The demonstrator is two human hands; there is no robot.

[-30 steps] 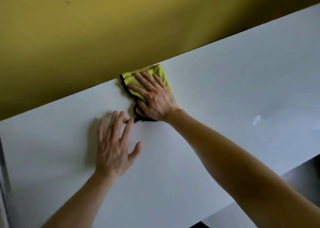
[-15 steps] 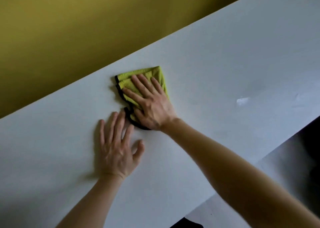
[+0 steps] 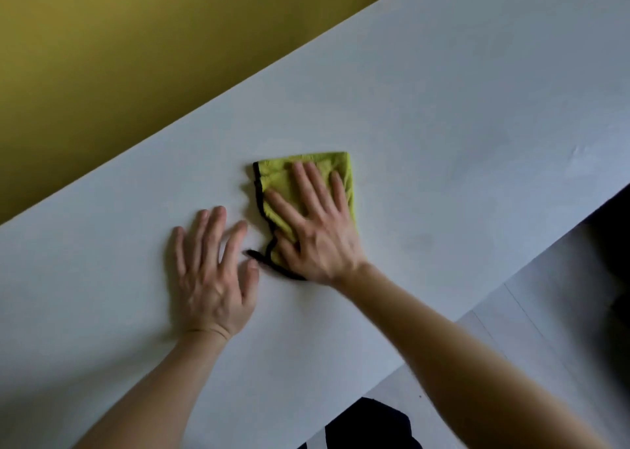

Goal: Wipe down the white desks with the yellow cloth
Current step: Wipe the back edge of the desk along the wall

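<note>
A folded yellow cloth (image 3: 279,179) with a black hem lies flat on the white desk (image 3: 443,142), near its middle. My right hand (image 3: 317,230) presses down on the cloth with spread fingers, palm over its near half. My left hand (image 3: 214,274) rests flat on the bare desk just left of the cloth, fingers apart, thumb close to the cloth's black corner. It holds nothing.
A yellow wall (image 3: 136,56) runs along the desk's far edge. The desk's near edge cuts diagonally at the lower right, with pale floor (image 3: 545,312) and a dark shape (image 3: 371,424) below it.
My right hand has dragged the cloth away from the wall edge toward the middle of the desk. My left hand has stayed flat beside it.
</note>
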